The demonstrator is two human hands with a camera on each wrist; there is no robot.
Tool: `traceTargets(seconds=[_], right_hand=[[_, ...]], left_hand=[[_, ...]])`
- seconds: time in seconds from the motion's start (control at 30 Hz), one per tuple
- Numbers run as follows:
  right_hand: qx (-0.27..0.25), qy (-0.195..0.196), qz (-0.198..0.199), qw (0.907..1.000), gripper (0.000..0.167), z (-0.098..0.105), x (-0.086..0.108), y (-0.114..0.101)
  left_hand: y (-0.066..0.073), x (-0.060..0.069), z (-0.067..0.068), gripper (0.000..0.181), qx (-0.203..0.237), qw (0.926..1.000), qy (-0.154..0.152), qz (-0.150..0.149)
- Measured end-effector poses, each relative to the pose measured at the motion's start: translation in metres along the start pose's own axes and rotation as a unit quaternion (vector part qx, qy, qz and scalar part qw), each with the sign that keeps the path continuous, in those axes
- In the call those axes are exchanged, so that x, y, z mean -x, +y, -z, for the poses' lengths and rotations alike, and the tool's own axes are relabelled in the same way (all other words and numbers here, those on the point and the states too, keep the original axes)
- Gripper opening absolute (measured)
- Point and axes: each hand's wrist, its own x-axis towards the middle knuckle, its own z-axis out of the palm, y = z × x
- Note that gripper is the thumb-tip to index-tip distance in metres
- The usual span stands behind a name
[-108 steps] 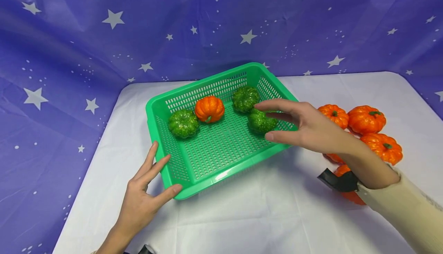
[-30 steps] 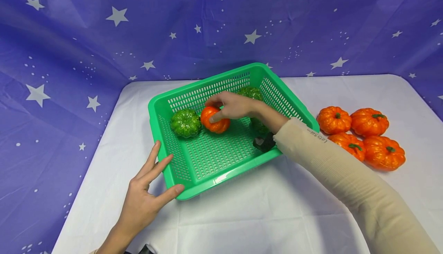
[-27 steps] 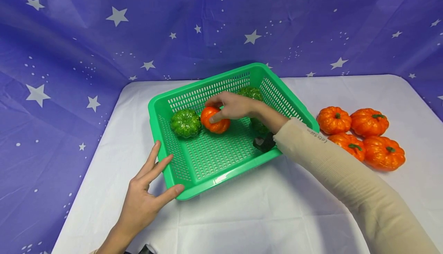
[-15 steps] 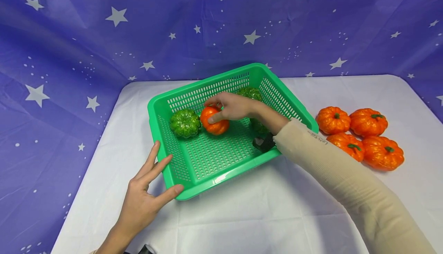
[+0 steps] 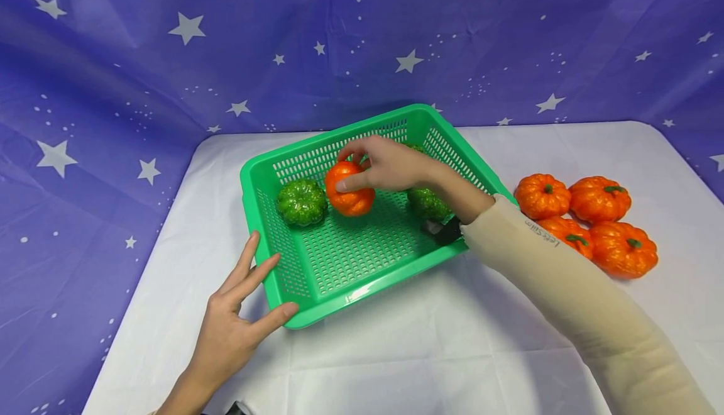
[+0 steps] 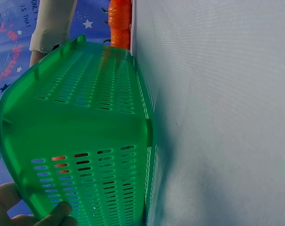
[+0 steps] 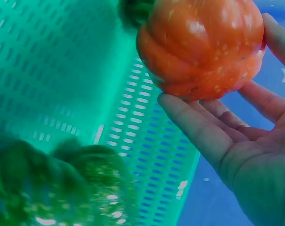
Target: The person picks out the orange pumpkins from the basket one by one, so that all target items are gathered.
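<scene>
My right hand (image 5: 384, 163) pinches a small orange pumpkin (image 5: 351, 196) between thumb and fingers, inside the green plastic basket (image 5: 339, 300). In the right wrist view the orange pumpkin (image 7: 203, 52) sits on the fingertips, apart from the basket's slotted wall. My left hand (image 5: 234, 320) holds the basket's near left corner; in the left wrist view some fingertips (image 6: 62, 209) press the outer wall below the rim. A green pumpkin (image 5: 302, 202) lies left of the held one. Another green pumpkin (image 5: 427, 204) and a further green one (image 5: 417, 148) are partly hidden by the right arm.
Several orange pumpkins (image 5: 599, 199) lie grouped on the white tablecloth (image 5: 396, 365) right of the basket; the right sleeve (image 5: 543, 276) covers part of that group. A purple star-patterned cloth (image 5: 339, 50) hangs behind and to the left.
My right hand moved left from the green pumpkins and took hold of the orange pumpkin. In the last half second it has risen slightly with it. My left hand stays at the corner.
</scene>
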Motion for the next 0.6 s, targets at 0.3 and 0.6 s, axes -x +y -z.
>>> traceTargets(seconds=[0.3, 0.6], right_hand=[[0.019, 0.036, 0.031, 0.9987, 0.051, 0.006, 0.021, -0.023], [0.018, 0.096, 0.060, 0.9934, 0.051, 0.004, 0.052, -0.032]], left_hand=[[0.000, 0.000, 0.001, 0.070, 0.000, 1.0000, 0.000, 0.004], [0.000, 0.001, 0.001, 0.069, 0.003, 1.0000, -0.003, 0.009]])
